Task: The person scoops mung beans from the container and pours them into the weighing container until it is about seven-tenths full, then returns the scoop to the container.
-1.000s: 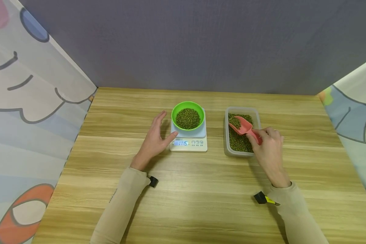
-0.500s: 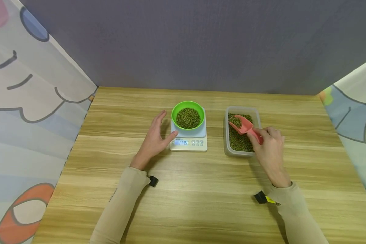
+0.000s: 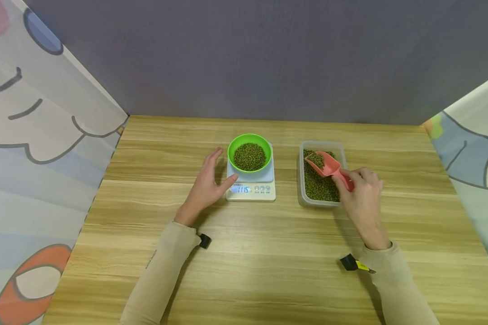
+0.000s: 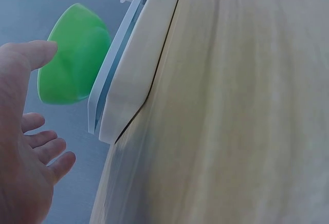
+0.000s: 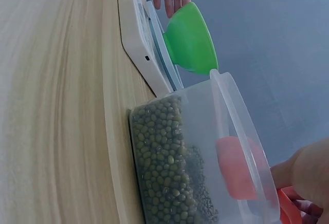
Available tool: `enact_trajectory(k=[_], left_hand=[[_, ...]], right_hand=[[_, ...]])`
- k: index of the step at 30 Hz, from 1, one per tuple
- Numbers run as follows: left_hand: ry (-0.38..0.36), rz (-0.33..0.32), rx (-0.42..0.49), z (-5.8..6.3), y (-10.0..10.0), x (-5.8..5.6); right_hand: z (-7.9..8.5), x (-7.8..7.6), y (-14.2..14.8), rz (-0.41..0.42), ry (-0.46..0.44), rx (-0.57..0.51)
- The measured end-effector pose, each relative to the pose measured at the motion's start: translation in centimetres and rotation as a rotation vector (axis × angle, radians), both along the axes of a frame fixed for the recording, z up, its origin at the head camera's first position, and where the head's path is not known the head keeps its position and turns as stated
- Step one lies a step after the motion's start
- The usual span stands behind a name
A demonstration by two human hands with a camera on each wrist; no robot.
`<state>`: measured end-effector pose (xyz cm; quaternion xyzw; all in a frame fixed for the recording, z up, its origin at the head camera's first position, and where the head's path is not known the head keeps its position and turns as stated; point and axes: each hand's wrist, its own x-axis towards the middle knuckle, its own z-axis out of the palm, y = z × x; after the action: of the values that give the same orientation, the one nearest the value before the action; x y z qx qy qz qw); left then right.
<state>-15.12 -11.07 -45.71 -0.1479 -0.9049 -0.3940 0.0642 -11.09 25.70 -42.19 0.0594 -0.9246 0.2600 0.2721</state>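
My right hand (image 3: 362, 198) grips the handle of a coral-pink scoop (image 3: 331, 168), which carries a small heap of mung beans at its tip. In the right wrist view the scoop's bowl sits inside the clear plastic tub (image 5: 226, 111), above the mung beans (image 5: 162, 162). To the left, a green bowl (image 3: 230, 157) partly filled with mung beans rests on a white kitchen scale (image 3: 254, 177), whose lit display reads about 111.5. My left hand (image 3: 205, 183) stays beside the scale with its fingers spread and holds nothing; its thumb points toward the bowl's near side.
Everything stands on a wood-grain table (image 3: 276, 253). A grey panel (image 3: 276, 58) rises along the table's back edge, and cartoon-printed cloth (image 3: 36, 189) hangs at both sides. Bare tabletop lies between the scale and the tub.
The scoop and my right hand have shifted slightly to the right over the tub, with beans still in the scoop. My left hand, the bowl and the display reading look the same.
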Motion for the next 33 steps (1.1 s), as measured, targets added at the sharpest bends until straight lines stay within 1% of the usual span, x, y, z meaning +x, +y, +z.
enact_trajectory(k=[4,10,16,22,27,33], left_hand=[[0.003,-0.003,-0.004,0.0,0.0,0.0],[-0.014,0.004,0.001,0.2,0.1,0.1],[-0.019,0.010,0.009,0.5,0.1,0.2],[-0.014,0.012,0.003,0.6,0.1,0.1],[0.004,0.009,0.016,0.5,0.3,-0.1],[0.045,-0.005,0.030,0.6,0.5,-0.4]], right_hand=[[0.3,0.0,0.0,0.006,0.014,-0.003],[0.8,0.1,-0.1,0.021,0.040,-0.007],[1.9,0.0,-0.5,0.048,0.089,-0.005],[3.0,-0.2,-1.4,0.076,0.104,0.001],[3.8,-0.5,-2.4,0.116,0.102,0.003],[4.5,-1.0,-3.9,0.174,0.109,0.013]])
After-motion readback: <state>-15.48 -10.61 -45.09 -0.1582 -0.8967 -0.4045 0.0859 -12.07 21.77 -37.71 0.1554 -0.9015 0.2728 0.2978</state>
